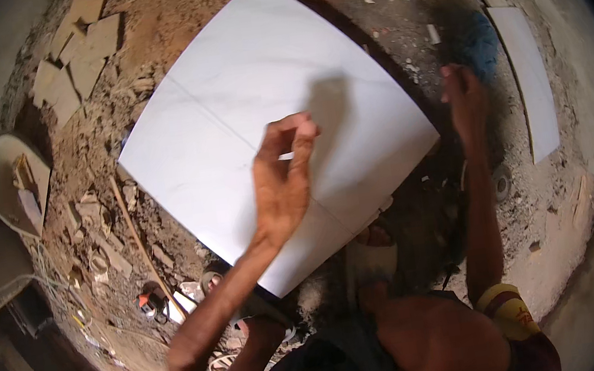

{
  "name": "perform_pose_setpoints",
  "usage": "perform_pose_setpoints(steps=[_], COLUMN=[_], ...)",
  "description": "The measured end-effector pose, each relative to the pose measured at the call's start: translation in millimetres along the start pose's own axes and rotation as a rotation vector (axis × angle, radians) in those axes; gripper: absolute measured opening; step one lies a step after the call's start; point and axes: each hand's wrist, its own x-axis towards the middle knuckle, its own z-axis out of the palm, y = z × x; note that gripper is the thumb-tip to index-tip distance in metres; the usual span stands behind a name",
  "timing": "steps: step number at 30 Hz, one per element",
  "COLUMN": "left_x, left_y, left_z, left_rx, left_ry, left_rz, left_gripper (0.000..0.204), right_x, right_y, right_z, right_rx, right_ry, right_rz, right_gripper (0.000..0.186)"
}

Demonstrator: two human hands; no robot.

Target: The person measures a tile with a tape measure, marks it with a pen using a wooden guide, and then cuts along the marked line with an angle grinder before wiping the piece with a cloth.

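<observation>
A large white tile (227,112) with faint grey veining lies cornerwise before me, crossed by a thin straight line. My left hand (283,180) is over its middle, thumb and fingertips pinched together. Whatever sits between those fingertips, if anything, is too small to make out. Beyond the tile's right corner is my right hand (467,107), slightly blurred, its fingers loosely bent and apart with nothing visible in them. Just past it lies a crumpled blue thing (483,47), perhaps a plastic bag, partly in shadow.
Broken tile pieces (87,59) lie at the far left, above a cut-open pale container (0,179). A thin stick (137,233) and a small orange-and-black tool (149,304) rest among rubble. At right, a white tile strip (530,83) stands along the wall.
</observation>
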Motion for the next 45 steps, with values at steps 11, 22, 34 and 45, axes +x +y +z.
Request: perform_pose_setpoints(steps=[11,22,34,45], left_x=[-151.8,-153.9,-165.1,-162.9], left_y=[-142.5,-156.5,81.3,106.0], left_z=[-178.6,-173.3,-270.7,-301.9], left_rx=[0.068,-0.195,0.233,0.274], left_ry=[0.634,0.323,0.3,0.212], left_rz=[-0.815,-0.652,-0.408,-0.125], left_gripper=[0.06,0.035,0.05,0.069], right_x=[74.4,88.3,54.4,80.9], right_y=[-40.8,-56.7,-115.9,-191.3], right_z=[134.6,170.2,114.6,7.9], right_rx=[0.06,0.005,0.314,0.371], right_ry=[-0.367,-0.592,-0.78,-0.763], right_rz=[-0.294,-0.197,0.17,0.04], right_gripper=[0.049,0.052,0.05,0.04])
